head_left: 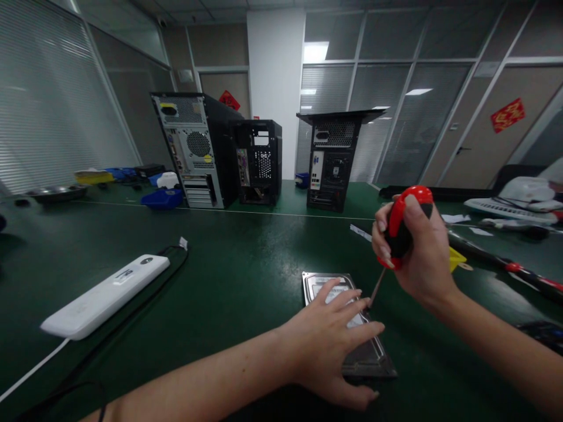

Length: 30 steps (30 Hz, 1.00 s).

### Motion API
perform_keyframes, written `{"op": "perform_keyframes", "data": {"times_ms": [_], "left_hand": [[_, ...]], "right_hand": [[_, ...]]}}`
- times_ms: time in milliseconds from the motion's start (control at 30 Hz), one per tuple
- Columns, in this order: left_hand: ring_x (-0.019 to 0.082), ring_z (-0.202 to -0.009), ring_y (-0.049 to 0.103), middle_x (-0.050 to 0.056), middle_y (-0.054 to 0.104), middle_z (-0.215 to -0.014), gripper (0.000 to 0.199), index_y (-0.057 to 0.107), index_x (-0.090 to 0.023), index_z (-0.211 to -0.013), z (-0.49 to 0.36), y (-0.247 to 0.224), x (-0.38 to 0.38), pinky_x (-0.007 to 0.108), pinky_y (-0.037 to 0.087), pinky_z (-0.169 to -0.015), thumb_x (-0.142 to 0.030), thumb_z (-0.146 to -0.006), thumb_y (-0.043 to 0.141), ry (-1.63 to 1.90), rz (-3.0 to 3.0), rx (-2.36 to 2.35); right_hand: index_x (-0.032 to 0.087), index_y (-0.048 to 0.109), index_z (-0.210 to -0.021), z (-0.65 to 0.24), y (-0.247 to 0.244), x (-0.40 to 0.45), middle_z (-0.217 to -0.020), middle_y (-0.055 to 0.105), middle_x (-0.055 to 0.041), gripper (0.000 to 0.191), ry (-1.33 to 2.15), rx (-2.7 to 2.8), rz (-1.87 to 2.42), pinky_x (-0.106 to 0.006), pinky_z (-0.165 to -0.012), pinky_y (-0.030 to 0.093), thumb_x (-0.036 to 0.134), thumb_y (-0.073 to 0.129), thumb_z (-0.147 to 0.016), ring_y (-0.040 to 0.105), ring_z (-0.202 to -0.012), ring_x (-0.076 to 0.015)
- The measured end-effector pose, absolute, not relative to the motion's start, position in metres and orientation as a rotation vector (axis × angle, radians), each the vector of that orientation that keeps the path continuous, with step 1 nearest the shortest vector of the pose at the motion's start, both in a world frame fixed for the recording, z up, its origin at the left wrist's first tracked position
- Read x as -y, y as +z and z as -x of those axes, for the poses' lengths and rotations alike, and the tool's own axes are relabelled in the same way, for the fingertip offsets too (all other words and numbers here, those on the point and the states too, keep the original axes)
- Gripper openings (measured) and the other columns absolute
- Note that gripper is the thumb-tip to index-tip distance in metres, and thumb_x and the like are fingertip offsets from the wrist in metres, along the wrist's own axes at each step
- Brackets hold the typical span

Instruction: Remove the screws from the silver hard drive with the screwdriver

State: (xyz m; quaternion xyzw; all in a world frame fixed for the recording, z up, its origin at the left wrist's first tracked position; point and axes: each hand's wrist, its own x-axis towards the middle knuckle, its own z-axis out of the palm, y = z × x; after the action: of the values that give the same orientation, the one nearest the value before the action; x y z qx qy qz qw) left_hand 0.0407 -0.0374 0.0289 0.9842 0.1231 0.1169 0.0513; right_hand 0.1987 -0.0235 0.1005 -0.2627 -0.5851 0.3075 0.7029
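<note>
A silver hard drive (369, 358) lies on the green table, partly covered by my left hand (329, 337). The fingers of that hand are spread over the drive, with the thumb near its front edge. My right hand (420, 246) is wrapped round the thick red and black handle of a screwdriver (400, 225). The screwdriver's thin shaft slants down to the drive's right edge, close to my left fingertips. Whether its tip sits in a screw cannot be made out.
A white power strip (108, 293) with a black cable lies at the left. Computer cases (193, 152) stand at the back, beside a blue tray (162, 198). Rod-like tools (492, 258) and a white keyboard (505, 210) are at the right.
</note>
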Motion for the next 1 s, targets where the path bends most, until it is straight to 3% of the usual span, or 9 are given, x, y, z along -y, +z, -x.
{"op": "perform_keyframes", "data": {"times_ms": [233, 533, 800, 1000], "left_hand": [[0.031, -0.137, 0.02, 0.018, 0.034, -0.144, 0.078, 0.029, -0.013, -0.14, -0.041, 0.0313, 0.0372, 0.051, 0.002, -0.11, -0.056, -0.079, 0.051, 0.316, -2.984, -0.365], [0.031, -0.137, 0.02, 0.017, 0.035, -0.144, 0.079, 0.029, -0.013, -0.14, -0.0422, 0.0298, 0.0365, 0.05, 0.003, -0.11, -0.058, -0.078, 0.051, 0.324, -2.971, -0.376], [0.031, -0.136, 0.021, 0.018, 0.035, -0.144, 0.079, 0.029, -0.012, -0.14, -0.0425, 0.0359, 0.0364, 0.05, 0.004, -0.11, -0.058, -0.079, 0.049, 0.287, -2.966, -0.383], [0.033, -0.136, 0.02, 0.019, 0.03, -0.146, 0.08, 0.027, -0.012, -0.141, -0.0413, 0.0384, 0.0366, 0.052, 0.005, -0.11, -0.059, -0.079, 0.048, 0.26, -2.947, -0.392]], "right_hand": [[0.019, 0.054, -0.095, -0.2007, 0.0997, 0.0235, -0.067, 0.049, 0.0007, 0.039, 0.771, 1.255, 0.579, -0.022, -0.03, 0.032, 0.053, 0.035, -0.088, 0.043, -0.039, -0.0079], [0.027, 0.048, -0.095, -0.1998, 0.0992, 0.0212, -0.066, 0.047, 0.0042, 0.017, 0.759, 1.231, 0.565, -0.018, -0.028, 0.027, 0.039, 0.051, -0.084, 0.04, -0.038, -0.0068], [0.025, 0.048, -0.102, -0.2002, 0.0966, 0.021, -0.071, 0.049, 0.005, 0.022, 0.693, 1.268, 0.595, -0.017, -0.032, 0.034, 0.033, 0.055, -0.083, 0.043, -0.041, -0.0048], [0.023, 0.049, -0.097, -0.2011, 0.0997, 0.0228, -0.077, 0.052, 0.004, 0.023, 0.662, 1.252, 0.635, -0.018, -0.035, 0.039, 0.029, 0.062, -0.079, 0.049, -0.046, -0.0055]]}}
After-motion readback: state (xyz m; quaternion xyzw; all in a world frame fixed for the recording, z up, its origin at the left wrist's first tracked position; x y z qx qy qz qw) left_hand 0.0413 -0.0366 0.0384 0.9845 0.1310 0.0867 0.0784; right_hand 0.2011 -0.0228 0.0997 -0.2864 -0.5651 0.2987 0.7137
